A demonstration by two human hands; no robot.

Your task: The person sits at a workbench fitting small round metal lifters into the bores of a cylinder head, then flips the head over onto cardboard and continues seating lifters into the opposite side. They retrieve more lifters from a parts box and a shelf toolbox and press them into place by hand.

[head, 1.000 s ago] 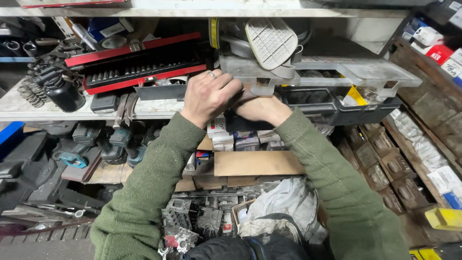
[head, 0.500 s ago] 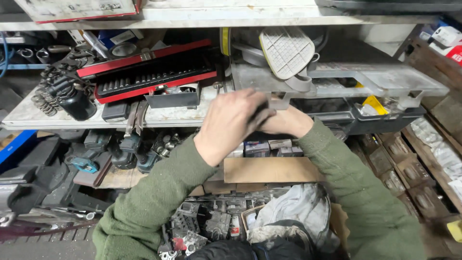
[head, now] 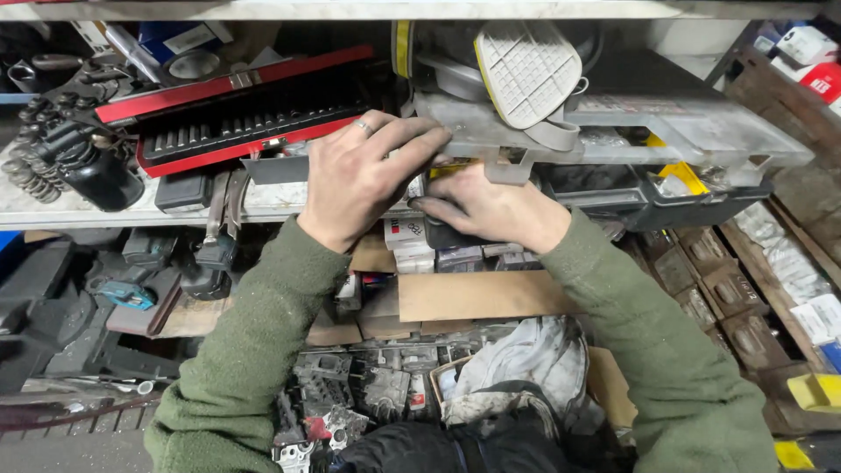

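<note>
Your left hand lies palm down at the front edge of the shelf, its fingers stretched flat and close together, the tips resting on the near left corner of the grey plastic case. That spread looks like a steadying press, so the case's lid does not shift. Your right hand sits just right of it and lower, tucked under the case's front edge, fingers curled against a dark box below the lid. Whether those fingers are gripping anything you cannot tell, since their tips are hidden under the case.

The case stands on the shelf to the right of the red socket set, which lies open just beyond your left knuckles. A pale dust mask rests on top of the case, far from your fingers. A black bottle stands well to the left.
</note>
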